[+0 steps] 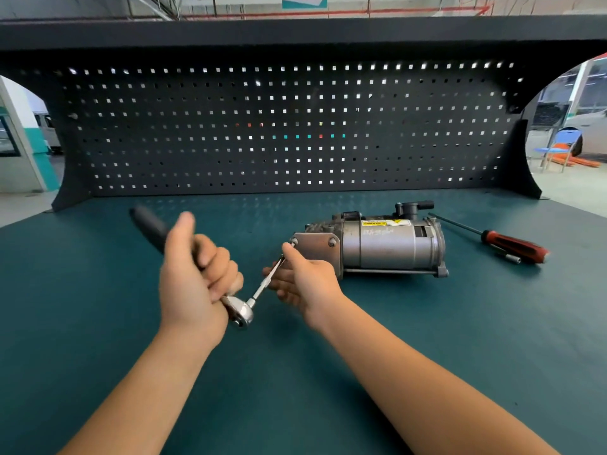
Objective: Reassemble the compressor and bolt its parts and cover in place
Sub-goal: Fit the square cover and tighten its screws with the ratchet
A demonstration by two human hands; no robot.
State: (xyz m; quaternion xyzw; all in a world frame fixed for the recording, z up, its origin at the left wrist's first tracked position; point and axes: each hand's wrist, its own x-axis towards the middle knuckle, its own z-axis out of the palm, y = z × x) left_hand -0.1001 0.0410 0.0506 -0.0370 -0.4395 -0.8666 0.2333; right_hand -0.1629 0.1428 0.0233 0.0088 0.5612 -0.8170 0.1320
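Your left hand (193, 270) and your right hand (305, 284) are bare. Your left forearm (147, 382) and right forearm (410, 372) are bare too, up to the lower edge of the view. The nails seen on your left hand are short.

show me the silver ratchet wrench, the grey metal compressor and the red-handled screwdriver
silver ratchet wrench (242, 312): head view, on its round shiny head
grey metal compressor (387, 249): head view, on its cylindrical body
red-handled screwdriver (512, 243): head view, on the red handle
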